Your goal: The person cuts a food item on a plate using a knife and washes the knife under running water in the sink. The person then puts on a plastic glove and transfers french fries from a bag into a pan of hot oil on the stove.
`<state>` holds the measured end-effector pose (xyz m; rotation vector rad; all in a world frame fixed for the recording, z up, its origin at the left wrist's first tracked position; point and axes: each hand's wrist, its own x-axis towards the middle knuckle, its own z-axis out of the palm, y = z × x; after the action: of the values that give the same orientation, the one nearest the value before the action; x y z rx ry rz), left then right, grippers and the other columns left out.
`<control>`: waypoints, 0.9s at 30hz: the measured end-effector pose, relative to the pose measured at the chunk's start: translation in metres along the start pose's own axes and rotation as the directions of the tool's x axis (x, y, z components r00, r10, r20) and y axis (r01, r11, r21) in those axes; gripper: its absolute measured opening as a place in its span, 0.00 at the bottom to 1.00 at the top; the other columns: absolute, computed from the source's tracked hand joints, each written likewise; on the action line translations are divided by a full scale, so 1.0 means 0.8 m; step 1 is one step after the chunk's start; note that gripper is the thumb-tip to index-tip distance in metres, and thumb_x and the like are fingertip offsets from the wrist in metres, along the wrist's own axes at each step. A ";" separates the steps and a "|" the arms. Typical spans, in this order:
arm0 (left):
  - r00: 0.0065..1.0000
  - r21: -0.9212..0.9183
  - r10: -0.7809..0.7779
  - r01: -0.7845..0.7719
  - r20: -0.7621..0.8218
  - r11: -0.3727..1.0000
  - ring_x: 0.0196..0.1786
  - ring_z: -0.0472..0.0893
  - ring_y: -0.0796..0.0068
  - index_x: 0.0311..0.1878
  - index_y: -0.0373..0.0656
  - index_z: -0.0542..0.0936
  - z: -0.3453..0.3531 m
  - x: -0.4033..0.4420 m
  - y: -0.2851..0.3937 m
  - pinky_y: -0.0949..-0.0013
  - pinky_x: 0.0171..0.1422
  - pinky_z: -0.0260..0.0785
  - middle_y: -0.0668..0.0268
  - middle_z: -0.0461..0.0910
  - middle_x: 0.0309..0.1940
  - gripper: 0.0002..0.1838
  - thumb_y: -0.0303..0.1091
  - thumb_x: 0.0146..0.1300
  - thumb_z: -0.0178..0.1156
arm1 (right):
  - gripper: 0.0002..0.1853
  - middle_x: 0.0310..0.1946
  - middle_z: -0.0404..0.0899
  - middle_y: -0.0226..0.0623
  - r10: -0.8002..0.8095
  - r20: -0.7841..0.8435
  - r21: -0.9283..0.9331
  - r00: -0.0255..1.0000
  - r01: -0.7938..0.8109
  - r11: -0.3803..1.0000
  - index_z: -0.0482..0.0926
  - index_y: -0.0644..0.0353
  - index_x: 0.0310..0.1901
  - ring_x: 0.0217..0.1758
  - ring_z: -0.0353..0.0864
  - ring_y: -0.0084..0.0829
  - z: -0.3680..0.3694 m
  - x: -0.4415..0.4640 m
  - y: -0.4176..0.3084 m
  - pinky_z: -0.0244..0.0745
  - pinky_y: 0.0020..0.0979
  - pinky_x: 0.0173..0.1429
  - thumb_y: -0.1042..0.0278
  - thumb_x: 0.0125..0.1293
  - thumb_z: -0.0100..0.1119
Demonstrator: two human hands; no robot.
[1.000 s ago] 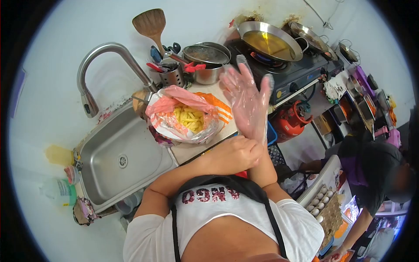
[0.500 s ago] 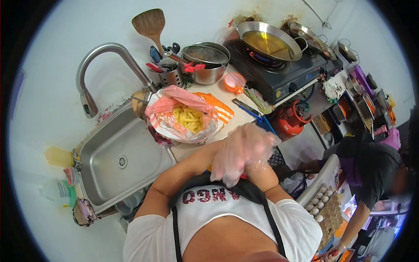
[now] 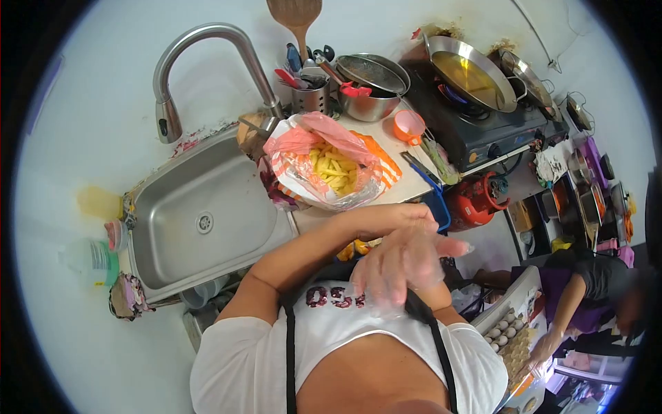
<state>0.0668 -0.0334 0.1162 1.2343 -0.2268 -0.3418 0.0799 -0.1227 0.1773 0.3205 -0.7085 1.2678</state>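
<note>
My left hand (image 3: 415, 217) is bare and closed at my right wrist, at the cuff of the clear plastic glove; its fingertips are partly hidden. My right hand (image 3: 405, 265) wears that glove and holds nothing. Its fingers bend down toward my chest, with the thumb apart to the right. Beyond my hands, an open plastic bag (image 3: 296, 155) holds yellow cut strips (image 3: 334, 169) on the counter (image 3: 314, 219).
A steel sink (image 3: 200, 186) and faucet are at the left. A pan of oil (image 3: 472, 76) sits over a flame on the stove (image 3: 483, 134). An orange cup (image 3: 409, 127) and a metal pot stand behind. A person (image 3: 569, 297) reaches near egg trays (image 3: 514, 355).
The view has shifted, so the counter appears further right. My right hand was raised and spread, then folded down; its thumb now shows apart. The person at the right has moved an arm toward the egg trays.
</note>
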 end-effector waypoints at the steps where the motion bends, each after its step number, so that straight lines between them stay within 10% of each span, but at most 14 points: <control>1: 1.000 -0.010 0.012 -0.012 -0.016 1.000 0.44 0.71 0.84 0.48 0.41 0.72 -0.002 -0.005 0.001 0.76 0.50 0.66 0.71 0.72 0.40 0.15 0.43 0.70 0.51 | 0.15 0.44 0.76 0.35 0.001 -0.004 0.001 1.000 -0.001 1.000 0.74 0.50 0.51 0.46 0.75 0.33 -0.001 0.002 0.003 0.68 0.42 0.51 0.59 0.63 0.55; 6: 0.935 0.041 0.077 -0.067 -0.347 0.997 0.45 0.71 0.84 0.49 0.44 0.72 -0.006 -0.008 0.002 0.76 0.48 0.66 0.69 0.73 0.42 0.15 0.45 0.70 0.52 | 0.15 0.45 0.76 0.35 0.000 -0.026 0.004 1.000 0.000 1.000 0.74 0.50 0.49 0.46 0.75 0.33 -0.006 0.011 0.022 0.68 0.42 0.51 0.56 0.62 0.56; 9: 0.813 0.026 0.335 -0.368 -0.477 0.930 0.45 0.74 0.79 0.49 0.44 0.73 0.003 0.000 -0.040 0.74 0.46 0.67 0.68 0.74 0.44 0.14 0.43 0.69 0.51 | 0.15 0.45 0.76 0.35 -0.004 -0.038 -0.013 0.999 0.003 1.000 0.74 0.50 0.49 0.46 0.75 0.33 -0.006 0.015 0.032 0.67 0.42 0.50 0.55 0.62 0.56; 18: 0.772 0.325 0.469 -0.352 -0.429 0.878 0.49 0.76 0.64 0.51 0.41 0.73 0.009 -0.024 -0.052 0.64 0.49 0.70 0.60 0.74 0.48 0.15 0.38 0.64 0.54 | 0.16 0.46 0.76 0.35 -0.034 -0.098 -0.114 0.995 0.023 0.993 0.74 0.50 0.46 0.46 0.75 0.33 -0.011 0.033 0.042 0.67 0.42 0.50 0.51 0.61 0.57; 23: 0.683 0.875 0.661 -0.066 -0.310 0.479 0.52 0.77 0.56 0.52 0.39 0.73 -0.013 -0.079 -0.010 0.58 0.51 0.71 0.56 0.74 0.51 0.17 0.35 0.61 0.55 | 0.10 0.51 0.76 0.42 -0.101 -0.078 -0.413 0.992 0.060 0.909 0.75 0.56 0.38 0.52 0.74 0.39 -0.052 0.054 -0.008 0.58 0.59 0.66 0.60 0.62 0.54; 25: 0.534 0.956 0.793 0.153 -0.292 0.249 0.42 0.80 0.55 0.49 0.40 0.73 -0.014 -0.112 0.015 0.58 0.44 0.73 0.56 0.76 0.43 0.13 0.35 0.64 0.54 | 0.08 0.47 0.78 0.42 -0.032 -0.278 -0.667 0.960 -0.169 0.726 0.77 0.60 0.37 0.55 0.74 0.44 -0.067 0.068 -0.028 0.58 0.53 0.68 0.66 0.64 0.50; 27: 0.532 0.815 0.630 0.474 -0.566 0.333 0.38 0.81 0.56 0.49 0.45 0.76 -0.017 -0.139 0.021 0.57 0.40 0.74 0.57 0.76 0.42 0.15 0.43 0.64 0.55 | 0.10 0.46 0.79 0.43 0.071 -0.387 -0.822 0.919 -0.379 0.424 0.77 0.63 0.40 0.55 0.75 0.45 -0.102 0.075 -0.030 0.63 0.46 0.65 0.68 0.65 0.48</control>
<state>-0.0293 0.0250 0.1292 2.4615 0.5079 0.7559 0.1349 -0.0364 0.1588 -0.8841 -1.0835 0.9820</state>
